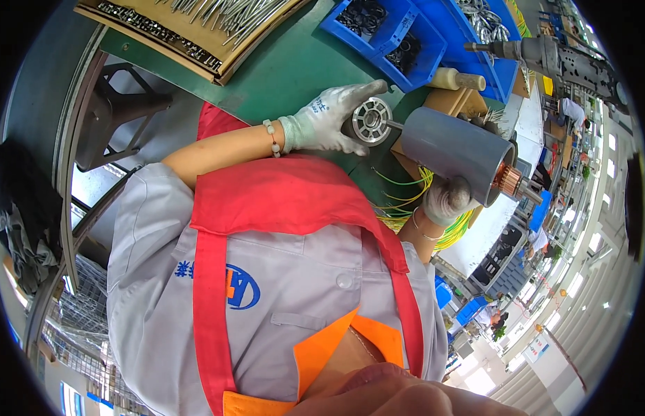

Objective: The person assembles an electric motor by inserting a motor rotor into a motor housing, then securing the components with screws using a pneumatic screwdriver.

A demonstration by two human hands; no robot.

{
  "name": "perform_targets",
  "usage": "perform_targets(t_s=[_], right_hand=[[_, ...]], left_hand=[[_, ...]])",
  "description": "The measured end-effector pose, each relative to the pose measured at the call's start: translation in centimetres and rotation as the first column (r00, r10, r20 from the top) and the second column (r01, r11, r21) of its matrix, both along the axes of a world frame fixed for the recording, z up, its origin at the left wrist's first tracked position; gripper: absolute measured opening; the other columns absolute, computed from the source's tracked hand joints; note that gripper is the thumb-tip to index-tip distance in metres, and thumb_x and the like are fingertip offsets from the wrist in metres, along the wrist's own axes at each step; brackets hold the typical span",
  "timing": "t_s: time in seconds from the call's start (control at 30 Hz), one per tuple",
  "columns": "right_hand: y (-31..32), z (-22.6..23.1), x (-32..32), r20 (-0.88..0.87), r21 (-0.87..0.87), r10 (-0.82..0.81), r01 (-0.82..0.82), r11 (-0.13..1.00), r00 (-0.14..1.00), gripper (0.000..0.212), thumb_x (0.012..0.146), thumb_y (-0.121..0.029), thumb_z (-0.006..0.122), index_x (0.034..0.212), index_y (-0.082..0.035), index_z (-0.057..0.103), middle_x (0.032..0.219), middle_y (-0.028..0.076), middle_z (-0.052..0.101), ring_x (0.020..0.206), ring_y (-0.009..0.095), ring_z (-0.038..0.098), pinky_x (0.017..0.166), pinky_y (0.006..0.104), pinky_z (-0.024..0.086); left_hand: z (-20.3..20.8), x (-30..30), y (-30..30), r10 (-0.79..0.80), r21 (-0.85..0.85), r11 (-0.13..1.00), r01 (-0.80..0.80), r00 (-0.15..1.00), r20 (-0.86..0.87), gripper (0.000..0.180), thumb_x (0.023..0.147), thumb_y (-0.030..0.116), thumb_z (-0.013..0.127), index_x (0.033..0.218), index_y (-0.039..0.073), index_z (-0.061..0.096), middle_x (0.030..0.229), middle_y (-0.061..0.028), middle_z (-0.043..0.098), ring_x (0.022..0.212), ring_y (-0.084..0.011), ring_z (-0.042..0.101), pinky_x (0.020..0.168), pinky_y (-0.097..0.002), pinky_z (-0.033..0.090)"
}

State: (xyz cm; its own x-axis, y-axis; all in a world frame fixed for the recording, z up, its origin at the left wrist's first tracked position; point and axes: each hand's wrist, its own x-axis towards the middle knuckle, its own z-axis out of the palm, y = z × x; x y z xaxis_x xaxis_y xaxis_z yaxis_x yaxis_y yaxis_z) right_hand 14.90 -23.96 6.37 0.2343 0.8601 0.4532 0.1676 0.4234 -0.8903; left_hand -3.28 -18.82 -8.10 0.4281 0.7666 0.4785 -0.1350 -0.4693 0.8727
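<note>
My left hand (pixel 329 118), in a white glove, has its thumb and fingers curled round a round metal end cap (pixel 371 121) with a spoked face. My right hand (pixel 449 201), also gloved, grips a grey cylinder (pixel 453 147) from below, near its right end. Out of that end sticks a copper commutator (pixel 508 179) with its shaft. A thin shaft at the cylinder's other end points at the middle of the end cap. Whether shaft and cap touch, I cannot tell. The cylinder hides part of my right fingers.
On the green table (pixel 288 59) lies a cardboard tray (pixel 222 69) of metal rods and small parts. Blue bins (pixel 423 59) with rings stand at the back, near a pale-handled mallet (pixel 456 79). A power tool (pixel 565 61) hangs at right. Yellow-green wires (pixel 423 186) lie below the cylinder.
</note>
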Motion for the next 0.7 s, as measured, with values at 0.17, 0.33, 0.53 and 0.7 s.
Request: perform_targets(t_s=[0.17, 0.33, 0.53, 0.7], right_hand=[[-0.2, -0.3, 0.7, 0.012, 0.019, -0.015, 0.014, 1.000, 1.000, 0.100, 0.071, -0.046, 0.084, 0.146, -0.003, 0.035, 0.139, 0.018, 0.051, 0.122, 0.037, 0.058, 0.103, 0.0530, 0.049], [-0.3, -0.5, 0.8, 0.027, 0.048, -0.016, 0.015, 0.999, 0.999, 0.099, 0.071, -0.046, 0.084, 0.145, -0.004, 0.035, 0.137, 0.019, 0.052, 0.120, 0.038, 0.059, 0.101, 0.0529, 0.050], [0.4, -0.9, 0.0, 0.004, 0.062, 0.033, -0.033, 0.998, 0.999, 0.098, 0.071, -0.042, 0.088, 0.145, -0.006, 0.035, 0.135, 0.020, 0.052, 0.119, 0.041, 0.058, 0.100, 0.0549, 0.050], [0.2, -1.9, 0.4, -0.002, -0.010, 0.085, -0.085, 0.996, 0.996, 0.100, 0.069, -0.035, 0.091, 0.146, -0.007, 0.034, 0.139, 0.020, 0.049, 0.125, 0.039, 0.054, 0.105, 0.0569, 0.046]], left_hand=[[0.3, 0.4, 0.4, 0.040, 0.052, 0.998, -0.037, 0.997, -0.059, 0.102, 0.062, 0.028, 0.089, 0.146, 0.004, 0.036, 0.136, -0.0221, 0.055, 0.123, -0.0413, 0.054, 0.105, -0.0461, 0.044], [0.8, 0.5, 0.7, 0.082, 0.128, 0.989, -0.072, 0.994, -0.077, 0.095, 0.062, 0.031, 0.088, 0.141, 0.002, 0.044, 0.129, -0.0224, 0.059, 0.119, -0.0421, 0.056, 0.103, -0.0476, 0.045], [0.2, 0.3, 0.7, 0.015, 0.052, 0.999, -0.007, 0.987, -0.161, 0.099, 0.065, 0.035, 0.088, 0.144, -0.001, 0.040, 0.139, -0.0202, 0.054, 0.130, -0.0391, 0.049, 0.110, -0.0476, 0.039], [0.5, 0.4, 0.7, -0.013, 0.010, 1.000, 0.015, 0.986, -0.166, 0.098, 0.065, 0.035, 0.088, 0.142, -0.003, 0.042, 0.139, -0.0213, 0.054, 0.130, -0.0403, 0.049, 0.110, -0.0463, 0.040]])
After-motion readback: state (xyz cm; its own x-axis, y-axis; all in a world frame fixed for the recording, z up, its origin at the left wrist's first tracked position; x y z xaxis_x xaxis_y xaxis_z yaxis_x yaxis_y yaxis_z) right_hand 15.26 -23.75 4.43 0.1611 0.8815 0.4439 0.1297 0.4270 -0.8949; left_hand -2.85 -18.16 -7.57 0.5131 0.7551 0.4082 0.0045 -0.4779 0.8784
